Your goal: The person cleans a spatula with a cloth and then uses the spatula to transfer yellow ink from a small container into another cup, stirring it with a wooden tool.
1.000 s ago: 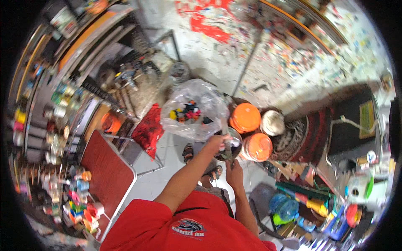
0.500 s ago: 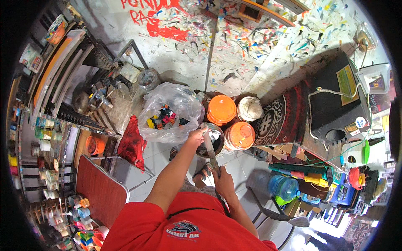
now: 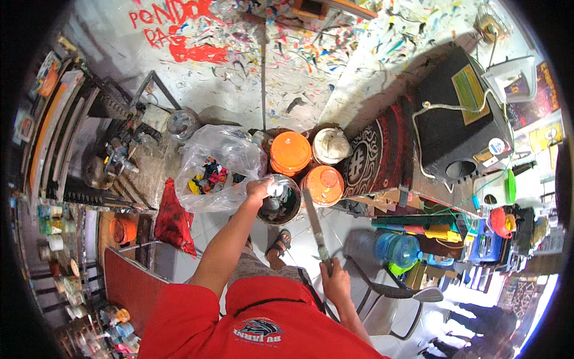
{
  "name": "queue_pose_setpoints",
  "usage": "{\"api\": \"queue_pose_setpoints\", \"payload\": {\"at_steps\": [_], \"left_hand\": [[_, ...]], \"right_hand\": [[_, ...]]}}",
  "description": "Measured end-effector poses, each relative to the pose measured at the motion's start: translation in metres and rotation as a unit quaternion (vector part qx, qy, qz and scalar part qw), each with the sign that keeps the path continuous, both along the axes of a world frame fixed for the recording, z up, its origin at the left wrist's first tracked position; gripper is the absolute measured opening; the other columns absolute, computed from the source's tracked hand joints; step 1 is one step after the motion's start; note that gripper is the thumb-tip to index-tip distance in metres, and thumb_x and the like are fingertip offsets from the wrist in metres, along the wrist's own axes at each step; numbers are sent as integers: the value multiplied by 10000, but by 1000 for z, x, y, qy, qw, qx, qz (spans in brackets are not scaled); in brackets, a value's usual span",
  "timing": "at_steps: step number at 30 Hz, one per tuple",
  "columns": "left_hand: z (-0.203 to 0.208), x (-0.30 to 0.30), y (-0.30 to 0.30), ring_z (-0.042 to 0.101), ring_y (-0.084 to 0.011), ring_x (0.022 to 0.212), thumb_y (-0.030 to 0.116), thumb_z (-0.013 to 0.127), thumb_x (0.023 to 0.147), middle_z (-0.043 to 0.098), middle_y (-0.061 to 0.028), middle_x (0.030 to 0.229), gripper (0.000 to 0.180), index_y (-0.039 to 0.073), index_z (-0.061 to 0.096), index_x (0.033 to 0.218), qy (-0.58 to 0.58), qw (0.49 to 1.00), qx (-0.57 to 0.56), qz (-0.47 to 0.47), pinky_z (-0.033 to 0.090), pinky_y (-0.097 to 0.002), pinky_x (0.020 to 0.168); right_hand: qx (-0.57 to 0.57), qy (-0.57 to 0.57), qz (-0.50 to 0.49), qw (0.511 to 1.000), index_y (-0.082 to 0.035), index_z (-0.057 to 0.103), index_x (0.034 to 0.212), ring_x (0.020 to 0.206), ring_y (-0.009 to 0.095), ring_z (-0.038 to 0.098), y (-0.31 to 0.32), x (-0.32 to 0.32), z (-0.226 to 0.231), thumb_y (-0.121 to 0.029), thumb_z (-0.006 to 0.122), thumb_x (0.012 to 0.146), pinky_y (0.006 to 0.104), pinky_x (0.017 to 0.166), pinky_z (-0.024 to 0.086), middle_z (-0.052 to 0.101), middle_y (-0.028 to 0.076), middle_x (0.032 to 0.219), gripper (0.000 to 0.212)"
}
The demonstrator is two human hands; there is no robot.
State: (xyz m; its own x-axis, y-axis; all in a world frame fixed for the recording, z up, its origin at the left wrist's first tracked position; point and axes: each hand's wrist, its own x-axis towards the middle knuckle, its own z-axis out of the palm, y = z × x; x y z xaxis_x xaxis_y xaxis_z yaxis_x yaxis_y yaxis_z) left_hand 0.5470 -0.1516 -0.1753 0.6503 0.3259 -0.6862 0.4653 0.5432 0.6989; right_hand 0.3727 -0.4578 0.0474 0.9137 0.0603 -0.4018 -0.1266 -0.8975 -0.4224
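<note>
My right hand (image 3: 336, 282) is closed round the handle of a long, flat, grey blade-like tool (image 3: 314, 226). Its blade points up and away, past the right side of an open round bucket (image 3: 297, 210). At that bucket's left rim is my left hand (image 3: 259, 189), its fingers closed. Something small and whitish (image 3: 275, 188) shows by the fingertips, too unclear to name. Inside the bucket lies dark and greyish stuff that I cannot make out. Beyond my left hand sits a clear plastic bag (image 3: 242, 149) holding colourful scraps.
Two orange lidded buckets (image 3: 290, 149) and a white bucket (image 3: 327, 143) stand behind the open one. A red cloth (image 3: 173, 221) hangs at left, by a brown-red board (image 3: 128, 284). On the right are a water jug (image 3: 397, 250), a chair (image 3: 391, 317) and a black speaker-like box (image 3: 448, 119).
My right hand has drawn the tool right and back, away from my left hand and the bucket. My left hand has come off the blade and is at the bucket's rim. The view has shifted.
</note>
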Motion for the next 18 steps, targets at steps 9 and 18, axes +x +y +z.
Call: {"api": "queue_pose_setpoints", "payload": {"at_steps": [9,18], "left_hand": [[-5,-41,-40,696,-308,797,352,753,767,720,-127,803,302,76,752,889,17,845,492,-207,527,-411,748],[-7,-52,-8,701,-268,831,280,733,748,728,-127,874,279,67,747,928,-70,905,406,-110,536,-372,779]], "right_hand": [[22,-193,29,981,-91,592,1256,814,371,637,8,29,-16,-231,627,899,485,683,513,619,164,905,384],[114,-231,17,966,-15,576,1109,899,319,612,37,48,-36,-126,656,881,414,742,519,565,180,940,266]]}}
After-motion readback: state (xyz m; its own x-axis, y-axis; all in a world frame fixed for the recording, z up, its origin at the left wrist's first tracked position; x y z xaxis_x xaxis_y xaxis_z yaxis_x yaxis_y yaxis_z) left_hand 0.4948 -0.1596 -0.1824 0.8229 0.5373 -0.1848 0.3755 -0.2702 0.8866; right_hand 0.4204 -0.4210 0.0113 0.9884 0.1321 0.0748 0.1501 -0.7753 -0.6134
